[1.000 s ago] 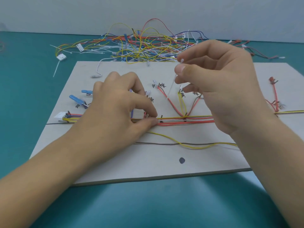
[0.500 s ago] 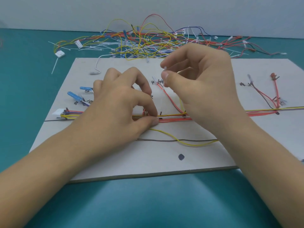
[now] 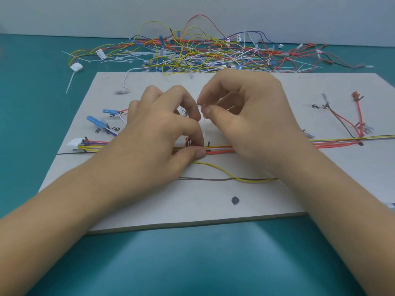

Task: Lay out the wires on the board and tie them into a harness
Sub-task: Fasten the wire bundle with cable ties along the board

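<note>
While your left hand (image 3: 158, 142) pinched the red-and-yellow wire bundle (image 3: 220, 149) lying crosswise on the flat grey board (image 3: 213, 208), your right hand (image 3: 245, 116) pinched the thin white plastic tie (image 3: 204, 128) upright above it.

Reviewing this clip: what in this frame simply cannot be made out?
1. Head view: whether the thin white cable tie loops the red and yellow wire bundle; the left hand and right hand cover that spot.
2. Head view: black handwritten marks on the grey board, too small and blurred to read.
3. Head view: the bundle's right end, cut off by the frame edge.
</note>
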{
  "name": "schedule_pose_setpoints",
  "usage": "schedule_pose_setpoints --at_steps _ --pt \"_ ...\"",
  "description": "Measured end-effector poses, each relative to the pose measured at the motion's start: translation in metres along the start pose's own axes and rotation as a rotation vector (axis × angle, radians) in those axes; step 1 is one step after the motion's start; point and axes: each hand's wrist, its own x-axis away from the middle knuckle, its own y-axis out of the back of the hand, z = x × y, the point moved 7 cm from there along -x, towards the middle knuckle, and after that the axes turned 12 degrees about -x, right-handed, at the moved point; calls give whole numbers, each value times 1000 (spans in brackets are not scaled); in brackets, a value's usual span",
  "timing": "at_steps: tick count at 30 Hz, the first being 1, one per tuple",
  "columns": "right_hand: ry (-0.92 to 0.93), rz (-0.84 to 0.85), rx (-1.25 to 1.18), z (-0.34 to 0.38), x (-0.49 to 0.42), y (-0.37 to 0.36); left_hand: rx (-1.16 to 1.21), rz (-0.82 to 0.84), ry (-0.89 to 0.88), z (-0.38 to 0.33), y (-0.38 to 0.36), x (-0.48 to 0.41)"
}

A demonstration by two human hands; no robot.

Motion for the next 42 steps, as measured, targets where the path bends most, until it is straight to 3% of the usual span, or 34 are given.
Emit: schedule_pose_setpoints --at_steps 11,16,37,42 --pt "115 95 71 6 -1 -4 14 28 -6 6 2 -1" --pt "139 48 132 7 -4 4 18 60 -12 7 4 0" --pt "40 -137 104 0 -8 22 53 13 20 -1 2 -1" --pt "4 -103 85 -3 -6 15 44 4 8 -1 1 -1"
